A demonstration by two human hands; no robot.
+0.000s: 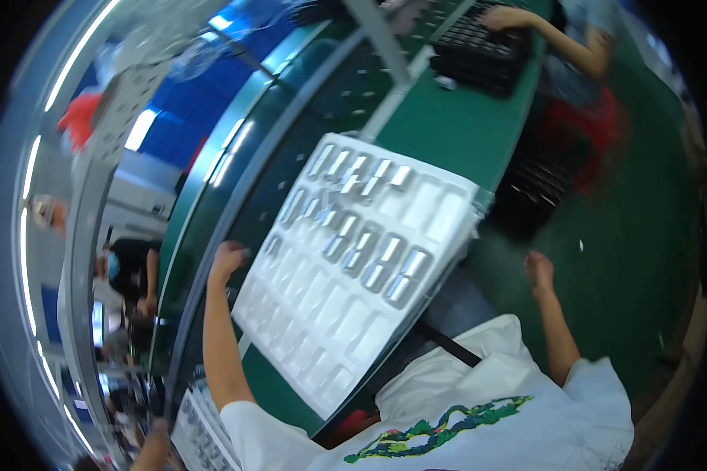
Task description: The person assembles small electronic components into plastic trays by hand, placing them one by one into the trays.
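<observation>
White moulded tray point(346, 275) lies between the hands, just beside the left hand point(228, 261), whose curled fingers hold nothing; right hand point(539, 271) hangs loosely open. Silvery parts point(369, 251) fill under half its pockets.

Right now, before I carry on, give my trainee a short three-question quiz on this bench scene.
1. True or false: the left hand rests at the left edge of the white moulded tray.
2. The small metal parts fill: A) every pocket, B) only some pockets in the tray's far half, C) no pocket.
3. Fill in: the right hand hangs over the ____ table, holding nothing.

Key: 1 true; 2 B; 3 green.
</observation>
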